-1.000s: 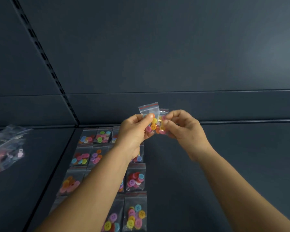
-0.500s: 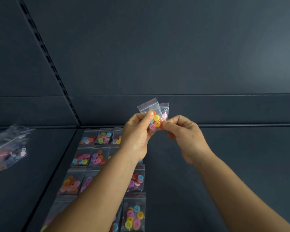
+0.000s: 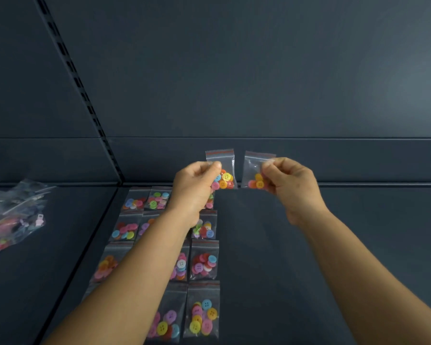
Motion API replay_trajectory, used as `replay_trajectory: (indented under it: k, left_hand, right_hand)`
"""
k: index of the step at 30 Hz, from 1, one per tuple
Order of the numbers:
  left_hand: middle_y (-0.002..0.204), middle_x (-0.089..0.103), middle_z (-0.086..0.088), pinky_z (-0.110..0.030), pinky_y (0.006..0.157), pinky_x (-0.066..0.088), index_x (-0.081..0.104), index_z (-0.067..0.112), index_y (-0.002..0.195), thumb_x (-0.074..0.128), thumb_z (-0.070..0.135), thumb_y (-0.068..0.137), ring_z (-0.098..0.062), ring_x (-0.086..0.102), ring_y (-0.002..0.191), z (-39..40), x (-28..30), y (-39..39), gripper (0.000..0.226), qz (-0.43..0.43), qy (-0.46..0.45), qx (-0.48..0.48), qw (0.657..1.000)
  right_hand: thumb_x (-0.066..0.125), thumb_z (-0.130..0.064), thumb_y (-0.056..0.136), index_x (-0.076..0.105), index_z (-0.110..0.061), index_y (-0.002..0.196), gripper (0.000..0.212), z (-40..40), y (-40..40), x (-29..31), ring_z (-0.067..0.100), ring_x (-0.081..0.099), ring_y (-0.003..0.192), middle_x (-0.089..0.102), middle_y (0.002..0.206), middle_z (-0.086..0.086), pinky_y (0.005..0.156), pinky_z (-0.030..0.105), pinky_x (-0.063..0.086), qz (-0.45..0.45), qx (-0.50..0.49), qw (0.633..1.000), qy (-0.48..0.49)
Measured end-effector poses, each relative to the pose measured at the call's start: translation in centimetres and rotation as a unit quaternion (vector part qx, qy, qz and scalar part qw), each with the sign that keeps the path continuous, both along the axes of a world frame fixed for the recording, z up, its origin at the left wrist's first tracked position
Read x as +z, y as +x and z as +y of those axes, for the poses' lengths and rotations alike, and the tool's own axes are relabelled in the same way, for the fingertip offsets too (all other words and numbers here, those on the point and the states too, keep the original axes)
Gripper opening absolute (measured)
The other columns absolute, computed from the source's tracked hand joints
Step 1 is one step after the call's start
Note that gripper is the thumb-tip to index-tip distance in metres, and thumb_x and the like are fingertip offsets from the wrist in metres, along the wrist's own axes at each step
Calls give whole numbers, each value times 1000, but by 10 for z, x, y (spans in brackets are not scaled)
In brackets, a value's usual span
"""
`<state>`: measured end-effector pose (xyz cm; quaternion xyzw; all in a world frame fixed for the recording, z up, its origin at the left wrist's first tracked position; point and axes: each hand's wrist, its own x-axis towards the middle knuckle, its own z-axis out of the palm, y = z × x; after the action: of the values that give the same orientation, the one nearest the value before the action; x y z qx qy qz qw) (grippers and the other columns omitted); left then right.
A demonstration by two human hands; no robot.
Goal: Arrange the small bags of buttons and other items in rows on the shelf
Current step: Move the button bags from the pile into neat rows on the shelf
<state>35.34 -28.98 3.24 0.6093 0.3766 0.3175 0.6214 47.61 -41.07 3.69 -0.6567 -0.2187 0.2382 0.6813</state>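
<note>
1. The left hand [image 3: 193, 189] pinches a small clear bag of buttons [image 3: 222, 170] between thumb and curled fingers, gripping its left edge so that the bag hangs upright with its red seal strip on top.
2. The right hand [image 3: 290, 186] pinches a second bag of buttons [image 3: 255, 170] at its right edge, fingers curled round it; this bag also hangs upright.
3. The two held bags are side by side in the air, just apart, above the far part of the shelf [image 3: 309, 245] and in front of its back wall [image 3: 234, 70].
4. Below the hands, more bags of buttons lie flat on the shelf in rows [image 3: 204, 260] that run from the back edge toward the near edge, close to the shelf's left edge.
5. The left forearm [image 3: 135, 270] crosses over these rows and hides part of several bags.
6. The nearest bag in the rightmost column [image 3: 202, 312] holds yellow, pink and blue buttons.
7. The right part of the shelf is dark, bare surface under the right forearm [image 3: 358, 270].
8. On the neighbouring shelf to the left, beyond a dividing seam, a loose pile of clear bags [image 3: 13, 215] with mixed coloured items lies near its left edge.
9. A slotted upright rail [image 3: 85, 95] runs up the back wall above the seam.
</note>
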Motion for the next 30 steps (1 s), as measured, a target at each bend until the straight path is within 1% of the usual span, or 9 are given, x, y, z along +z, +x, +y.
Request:
replay_trajectory:
  k: [2,6,8,11,14,17,21,26,30]
  left_hand:
    - [76,66,6,-18,51,49,67,23,82,67,29,84,-6,56,63,7,-4,-1,7,57,54,-7,997]
    - [84,68,2,-30,65,55,63,18,84,70,25,82,-13,63,71,6,-19,7,9,127,108,-43,985]
    - [79,67,4,-30,67,54,61,18,84,71,23,79,-14,64,72,3,-28,16,12,156,133,-47,978]
    - [72,64,10,-30,65,53,56,22,85,70,27,79,-11,63,70,0,-36,29,16,214,198,-48,955]
    - [79,67,4,-36,69,54,54,20,96,66,30,82,-17,64,74,2,-44,36,21,279,258,-55,923]
    - [96,68,-2,-40,76,53,52,16,111,65,32,85,-26,64,89,3,-48,39,33,329,297,-54,895]
    - [119,55,-5,-33,75,43,51,15,122,64,29,87,-25,54,107,1,-49,32,40,350,389,-30,852]
    - [125,56,0,-32,95,40,59,14,123,52,18,95,-21,44,114,-9,-54,25,30,338,497,-143,787]
    - [121,56,-2,-34,90,41,59,11,120,51,10,93,-23,47,111,-19,-61,22,28,371,512,-178,754]
  right_hand:
    - [60,-19,90,62,-14,73,18,-2,10,-3,23,72,67,64,60,2,77,29,56,-11,-8,1000,-22]
    - [60,-13,88,63,-9,86,5,1,20,-21,15,71,61,69,60,-2,70,29,56,-39,-13,994,-103]
    - [60,-12,87,62,-9,90,4,5,24,-32,12,70,56,69,59,-4,68,32,58,-44,-15,990,-130]
    - [60,-11,85,60,-15,86,4,9,27,-43,14,70,56,72,66,-1,71,41,59,-47,-20,986,-160]
    - [59,-11,84,57,-17,87,7,15,30,-52,18,71,59,72,76,5,73,43,59,-52,-23,982,-180]
    - [59,-16,82,59,-17,98,16,19,30,-56,16,69,77,72,88,1,67,27,52,-144,-21,958,-249]
    - [61,-20,86,52,-13,125,41,14,30,-55,24,59,107,63,116,4,82,26,42,-251,-2,919,-304]
    - [59,-17,88,65,-17,113,26,6,22,-55,24,53,111,59,120,4,88,31,45,-385,67,869,-303]
    - [58,-16,88,67,-12,86,10,4,17,-62,27,53,99,59,95,-2,83,37,47,-430,117,838,-315]
